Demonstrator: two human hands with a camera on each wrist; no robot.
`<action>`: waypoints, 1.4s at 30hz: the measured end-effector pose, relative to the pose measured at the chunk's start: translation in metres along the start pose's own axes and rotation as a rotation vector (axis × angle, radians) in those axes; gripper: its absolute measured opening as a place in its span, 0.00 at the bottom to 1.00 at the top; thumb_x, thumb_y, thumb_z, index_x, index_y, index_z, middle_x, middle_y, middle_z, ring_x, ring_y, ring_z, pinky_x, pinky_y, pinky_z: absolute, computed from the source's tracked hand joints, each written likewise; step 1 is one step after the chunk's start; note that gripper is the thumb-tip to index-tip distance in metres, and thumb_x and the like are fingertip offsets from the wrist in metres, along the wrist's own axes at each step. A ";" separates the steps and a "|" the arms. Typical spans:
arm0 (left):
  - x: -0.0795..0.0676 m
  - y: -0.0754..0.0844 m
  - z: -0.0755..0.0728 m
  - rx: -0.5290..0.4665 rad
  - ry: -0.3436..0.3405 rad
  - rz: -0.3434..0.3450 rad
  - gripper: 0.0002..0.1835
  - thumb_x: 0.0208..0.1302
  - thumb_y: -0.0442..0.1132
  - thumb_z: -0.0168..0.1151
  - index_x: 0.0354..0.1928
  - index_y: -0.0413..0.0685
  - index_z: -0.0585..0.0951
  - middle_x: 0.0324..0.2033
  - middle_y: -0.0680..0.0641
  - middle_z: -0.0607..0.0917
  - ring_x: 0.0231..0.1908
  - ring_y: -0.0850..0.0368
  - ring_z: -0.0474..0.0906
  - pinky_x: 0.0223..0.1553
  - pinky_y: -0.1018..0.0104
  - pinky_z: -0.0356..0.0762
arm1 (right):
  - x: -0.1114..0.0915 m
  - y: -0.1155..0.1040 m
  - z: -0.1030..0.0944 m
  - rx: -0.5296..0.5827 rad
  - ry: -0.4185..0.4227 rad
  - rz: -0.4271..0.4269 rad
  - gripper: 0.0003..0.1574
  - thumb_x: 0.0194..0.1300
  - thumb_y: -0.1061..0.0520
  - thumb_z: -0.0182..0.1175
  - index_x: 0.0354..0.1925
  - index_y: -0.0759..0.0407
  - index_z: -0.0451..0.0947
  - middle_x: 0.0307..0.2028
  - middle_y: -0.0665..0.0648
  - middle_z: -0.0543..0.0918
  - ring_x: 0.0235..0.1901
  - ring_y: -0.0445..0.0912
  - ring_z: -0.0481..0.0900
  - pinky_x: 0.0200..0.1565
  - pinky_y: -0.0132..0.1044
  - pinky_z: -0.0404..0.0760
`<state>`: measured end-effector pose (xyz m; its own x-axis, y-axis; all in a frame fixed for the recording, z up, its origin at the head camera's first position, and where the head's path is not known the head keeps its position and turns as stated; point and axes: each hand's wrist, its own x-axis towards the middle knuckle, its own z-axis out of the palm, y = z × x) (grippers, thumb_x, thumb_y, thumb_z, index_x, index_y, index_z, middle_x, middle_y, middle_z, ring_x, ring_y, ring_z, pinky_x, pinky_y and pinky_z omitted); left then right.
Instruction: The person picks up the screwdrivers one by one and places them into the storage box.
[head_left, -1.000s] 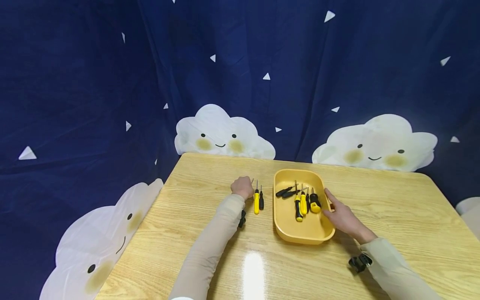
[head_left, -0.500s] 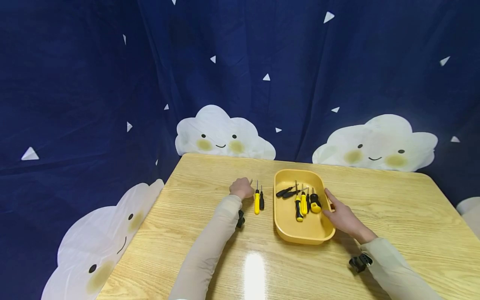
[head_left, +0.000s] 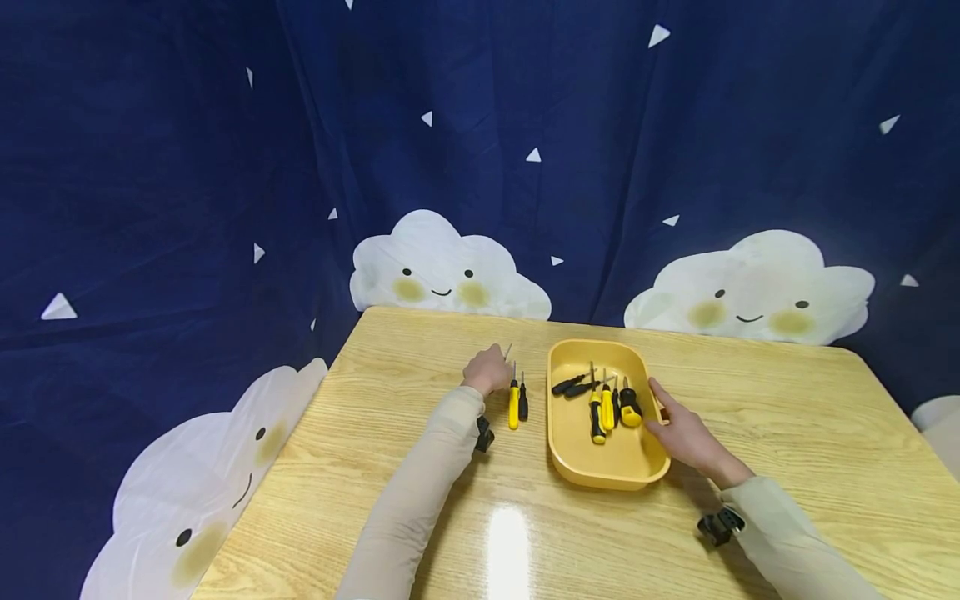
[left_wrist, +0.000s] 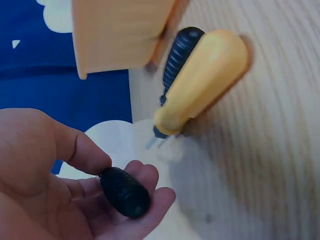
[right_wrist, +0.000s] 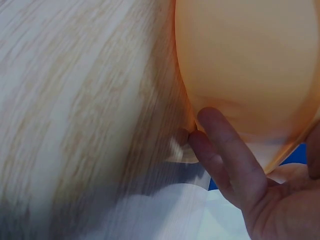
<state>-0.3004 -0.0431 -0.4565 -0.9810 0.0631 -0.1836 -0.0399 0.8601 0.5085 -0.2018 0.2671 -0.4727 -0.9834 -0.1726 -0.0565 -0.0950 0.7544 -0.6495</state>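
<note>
My left hand (head_left: 487, 371) pinches a small screwdriver with a ribbed black handle (left_wrist: 125, 192) between thumb and fingers. In the head view its thin shaft (head_left: 508, 350) pokes out past the fingers, while the hand hides the handle. Just right of this hand, a yellow-handled screwdriver (head_left: 513, 406) and a black-handled one (head_left: 523, 402) lie side by side on the table. My right hand (head_left: 688, 435) holds the right side of a yellow plastic tub (head_left: 600, 468), its thumb at the rim and its fingers (right_wrist: 232, 155) against the outer wall.
Inside the tub are several screwdrivers, among them a black-and-yellow one (head_left: 597, 419), a yellow one (head_left: 607, 408) and a stubby one (head_left: 630, 408). The wooden table (head_left: 787, 417) ends at a dark blue curtain (head_left: 585, 108) with cloud prints.
My left hand has shifted slightly away and to the right, and the screwdriver's shaft shows farther beyond the fingers. The right hand and the tub have stayed in place.
</note>
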 end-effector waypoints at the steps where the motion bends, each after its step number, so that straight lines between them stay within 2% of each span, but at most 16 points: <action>1: 0.000 0.001 -0.001 -0.012 -0.004 0.007 0.16 0.69 0.44 0.52 0.51 0.42 0.72 0.26 0.46 0.77 0.25 0.50 0.74 0.25 0.58 0.67 | 0.000 0.000 0.000 -0.001 0.000 -0.001 0.46 0.67 0.60 0.54 0.73 0.65 0.39 0.46 0.78 0.75 0.40 0.58 0.78 0.37 0.44 0.77; 3: -0.001 0.002 -0.003 -0.042 -0.019 0.020 0.15 0.70 0.43 0.50 0.52 0.42 0.71 0.25 0.46 0.77 0.23 0.51 0.72 0.23 0.60 0.66 | 0.000 0.000 0.000 0.000 0.001 -0.002 0.47 0.67 0.61 0.54 0.73 0.65 0.39 0.45 0.77 0.75 0.40 0.57 0.78 0.37 0.44 0.77; 8: -0.003 0.010 -0.009 -0.123 -0.049 0.025 0.10 0.68 0.39 0.46 0.47 0.42 0.70 0.24 0.46 0.74 0.19 0.53 0.67 0.20 0.62 0.63 | 0.000 -0.001 0.000 -0.002 0.002 -0.009 0.47 0.67 0.60 0.53 0.73 0.65 0.38 0.45 0.78 0.75 0.40 0.58 0.78 0.37 0.44 0.77; 15: -0.004 0.024 -0.015 -0.261 -0.081 0.053 0.06 0.69 0.37 0.45 0.42 0.43 0.69 0.22 0.46 0.71 0.15 0.55 0.62 0.16 0.64 0.61 | -0.001 -0.002 0.000 0.008 0.000 -0.003 0.46 0.67 0.61 0.53 0.73 0.65 0.39 0.46 0.79 0.75 0.40 0.58 0.78 0.37 0.44 0.77; 18: -0.007 0.028 -0.017 -0.368 -0.088 0.081 0.04 0.68 0.35 0.45 0.38 0.42 0.68 0.20 0.47 0.72 0.17 0.53 0.66 0.19 0.60 0.67 | 0.000 -0.002 -0.001 0.004 0.000 -0.006 0.46 0.67 0.61 0.53 0.73 0.65 0.38 0.46 0.79 0.74 0.41 0.59 0.78 0.38 0.45 0.77; 21: -0.011 0.032 -0.017 -0.495 -0.104 0.101 0.03 0.68 0.34 0.45 0.35 0.42 0.66 0.21 0.46 0.74 0.19 0.52 0.70 0.27 0.53 0.73 | 0.000 -0.001 0.000 0.002 0.001 -0.005 0.47 0.67 0.60 0.54 0.73 0.64 0.38 0.47 0.79 0.74 0.42 0.60 0.77 0.38 0.46 0.77; 23: -0.013 0.035 -0.017 -0.576 -0.125 0.110 0.03 0.68 0.33 0.45 0.35 0.42 0.65 0.24 0.45 0.75 0.21 0.52 0.71 0.30 0.50 0.73 | 0.000 -0.001 0.000 0.001 -0.001 -0.007 0.47 0.67 0.60 0.53 0.73 0.64 0.38 0.47 0.79 0.73 0.42 0.60 0.77 0.38 0.46 0.76; 25: -0.015 0.038 -0.016 -0.625 -0.144 0.116 0.04 0.69 0.33 0.44 0.35 0.43 0.64 0.28 0.42 0.76 0.22 0.53 0.72 0.29 0.51 0.72 | -0.001 0.000 0.000 0.002 0.003 -0.006 0.46 0.67 0.60 0.53 0.73 0.64 0.39 0.48 0.79 0.74 0.43 0.60 0.77 0.38 0.45 0.77; 28: -0.017 0.042 -0.015 -0.661 -0.163 0.120 0.03 0.69 0.33 0.44 0.36 0.42 0.65 0.34 0.38 0.79 0.24 0.53 0.74 0.27 0.56 0.71 | 0.000 0.000 0.000 0.002 0.002 -0.013 0.46 0.67 0.60 0.53 0.73 0.65 0.39 0.47 0.79 0.74 0.42 0.61 0.77 0.38 0.45 0.77; 31: -0.017 0.046 -0.015 -0.653 -0.164 0.125 0.03 0.69 0.34 0.44 0.38 0.41 0.67 0.38 0.35 0.80 0.29 0.48 0.79 0.27 0.57 0.76 | 0.000 0.001 0.000 0.002 0.004 -0.008 0.45 0.67 0.61 0.53 0.73 0.65 0.40 0.48 0.79 0.74 0.43 0.61 0.77 0.39 0.45 0.77; 35: -0.018 0.052 -0.014 -0.666 -0.165 0.132 0.06 0.71 0.35 0.44 0.40 0.39 0.69 0.37 0.35 0.81 0.33 0.44 0.81 0.26 0.58 0.78 | 0.000 0.000 0.000 0.007 -0.002 -0.004 0.45 0.67 0.61 0.52 0.73 0.64 0.39 0.49 0.80 0.73 0.44 0.61 0.77 0.39 0.45 0.77; 40: -0.017 0.061 -0.010 -0.750 -0.196 0.121 0.06 0.71 0.34 0.44 0.43 0.38 0.69 0.35 0.34 0.81 0.24 0.53 0.77 0.26 0.59 0.77 | 0.000 0.000 0.000 0.011 -0.002 -0.005 0.46 0.67 0.61 0.52 0.73 0.65 0.39 0.48 0.80 0.73 0.42 0.60 0.77 0.38 0.44 0.77; 42: -0.017 0.065 -0.009 -0.763 -0.210 0.123 0.07 0.72 0.34 0.44 0.45 0.37 0.69 0.37 0.33 0.80 0.22 0.57 0.75 0.30 0.54 0.78 | 0.000 0.000 0.000 0.008 0.001 -0.007 0.46 0.66 0.61 0.53 0.73 0.65 0.39 0.48 0.80 0.73 0.42 0.60 0.77 0.38 0.44 0.77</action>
<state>-0.2877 0.0075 -0.4129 -0.9334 0.2942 -0.2052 -0.1277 0.2622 0.9565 -0.2018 0.2666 -0.4727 -0.9829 -0.1769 -0.0511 -0.1005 0.7480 -0.6560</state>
